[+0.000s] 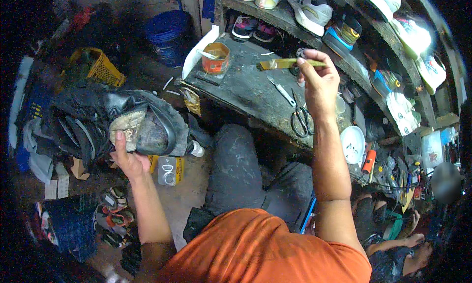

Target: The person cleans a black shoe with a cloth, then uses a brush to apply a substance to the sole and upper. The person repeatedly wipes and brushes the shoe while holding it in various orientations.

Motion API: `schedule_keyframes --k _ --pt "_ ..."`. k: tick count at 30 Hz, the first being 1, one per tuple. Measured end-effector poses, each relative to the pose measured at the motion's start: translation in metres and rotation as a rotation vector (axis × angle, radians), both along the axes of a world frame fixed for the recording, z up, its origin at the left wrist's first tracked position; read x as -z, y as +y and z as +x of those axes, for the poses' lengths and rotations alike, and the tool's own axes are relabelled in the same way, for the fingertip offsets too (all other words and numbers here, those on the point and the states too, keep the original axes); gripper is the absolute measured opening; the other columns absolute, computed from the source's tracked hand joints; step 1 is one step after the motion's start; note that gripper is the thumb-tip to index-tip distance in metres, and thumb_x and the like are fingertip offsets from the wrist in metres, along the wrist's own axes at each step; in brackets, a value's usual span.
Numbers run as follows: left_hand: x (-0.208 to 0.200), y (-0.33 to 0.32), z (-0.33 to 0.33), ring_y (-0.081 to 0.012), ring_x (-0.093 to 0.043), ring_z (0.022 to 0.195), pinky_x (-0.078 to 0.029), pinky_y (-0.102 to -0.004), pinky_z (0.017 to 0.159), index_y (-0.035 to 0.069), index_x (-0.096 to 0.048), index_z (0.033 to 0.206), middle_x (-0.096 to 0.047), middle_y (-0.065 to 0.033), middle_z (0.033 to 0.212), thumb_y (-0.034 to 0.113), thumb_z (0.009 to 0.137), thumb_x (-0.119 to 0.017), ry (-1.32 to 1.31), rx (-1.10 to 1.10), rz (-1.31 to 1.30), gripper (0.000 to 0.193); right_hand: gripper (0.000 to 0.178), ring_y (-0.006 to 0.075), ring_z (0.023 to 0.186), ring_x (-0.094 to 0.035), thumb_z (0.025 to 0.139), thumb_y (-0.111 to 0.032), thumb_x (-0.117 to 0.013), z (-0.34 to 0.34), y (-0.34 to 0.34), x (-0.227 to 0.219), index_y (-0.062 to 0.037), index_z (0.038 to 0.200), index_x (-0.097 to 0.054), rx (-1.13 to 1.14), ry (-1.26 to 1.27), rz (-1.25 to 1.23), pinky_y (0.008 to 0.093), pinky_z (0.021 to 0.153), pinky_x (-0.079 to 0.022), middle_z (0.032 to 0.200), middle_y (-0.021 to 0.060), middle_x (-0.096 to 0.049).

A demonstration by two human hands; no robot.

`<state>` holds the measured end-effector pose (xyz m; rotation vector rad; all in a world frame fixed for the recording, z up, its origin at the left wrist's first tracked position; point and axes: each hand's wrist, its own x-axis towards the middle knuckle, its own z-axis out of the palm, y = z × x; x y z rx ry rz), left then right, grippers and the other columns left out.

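At the left my left hand (pixel 132 162) grips a black leather shoe (pixel 169 130), thumb laid over a worn beige and grey patch on its exposed underside. My right hand (pixel 319 78) is raised above the workbench (pixel 236 93), pinching a flat yellowish brush (pixel 280 64) that points left. Left of the brush, an orange tin (pixel 216 61) of yellowish paste has a pale stick in it. Below the right hand lie black-handled scissors (pixel 299 121) and a white-handled knife (pixel 282 92).
Shelves of shoes (pixel 309 12) curve along the far right. A white bowl (pixel 352 142) and an orange-red bottle (pixel 368 161) stand among tools at the right. A blue bucket (pixel 168 37) and a yellow crate (pixel 98 66) stand at the far left. Another person's arm (pixel 393 243) shows at lower right.
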<state>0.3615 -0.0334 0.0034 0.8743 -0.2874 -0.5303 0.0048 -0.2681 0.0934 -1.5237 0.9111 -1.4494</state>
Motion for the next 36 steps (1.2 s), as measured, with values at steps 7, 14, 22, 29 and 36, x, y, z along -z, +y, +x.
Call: schedule_keyframes --k 7,14,22,29,36 --pt "-0.006 0.013 0.006 -0.0297 -0.065 0.115 -0.053 -0.0479 0.102 -0.008 -0.057 0.131 -0.064 -0.0184 0.128 0.013 0.090 -0.072 -0.040 -0.095 -0.010 0.049 0.034 0.0101 0.074 -0.062 0.100 -0.026 -0.068 0.089 -0.024 0.042 0.0017 0.118 -0.071 -0.145 0.338 0.018 0.0263 0.070 -0.052 0.090 0.0051 -0.072" --pt "-0.009 0.021 0.004 -0.0255 -0.063 0.118 -0.050 -0.0413 0.106 -0.008 -0.057 0.132 -0.063 -0.0153 0.131 0.006 0.088 -0.074 -0.220 -0.193 0.122 0.049 0.029 0.0399 0.093 -0.073 0.089 -0.029 -0.074 0.154 -0.079 0.043 -0.0022 0.101 -0.076 -0.032 0.990 -0.194 0.0473 0.083 -0.057 0.094 0.0238 -0.074" --pt "-0.001 0.025 0.023 -0.0248 -0.067 0.104 -0.057 -0.0442 0.092 -0.008 -0.056 0.130 -0.063 -0.0168 0.129 0.001 0.081 -0.080 -0.280 -0.420 0.197 0.055 0.023 0.0377 0.094 -0.073 0.089 -0.023 -0.074 0.150 -0.076 0.035 -0.0043 0.102 -0.073 0.043 0.926 -0.229 0.0461 0.083 -0.057 0.098 0.0195 -0.075" --pt "-0.011 0.011 0.004 -0.0241 -0.065 0.113 -0.051 -0.0436 0.101 -0.003 -0.059 0.128 -0.065 -0.0128 0.128 -0.002 0.077 -0.083 -0.277 -0.291 0.080 0.056 0.021 0.0363 0.092 -0.074 0.092 -0.021 -0.071 0.142 -0.067 0.036 -0.0029 0.102 -0.074 0.000 0.924 -0.288 0.0434 0.082 -0.057 0.096 0.0207 -0.075" --pt "-0.013 -0.014 0.001 -0.0294 -0.055 0.128 -0.044 -0.0439 0.110 -0.002 -0.028 0.154 -0.048 -0.0192 0.148 -0.005 0.070 -0.085 -0.338 -0.253 0.131 0.102 0.022 0.0386 0.094 -0.073 0.092 -0.027 -0.071 0.138 -0.077 0.056 -0.0089 0.103 -0.076 0.006 0.835 -0.249 0.0474 0.084 -0.057 0.100 0.0191 -0.075"
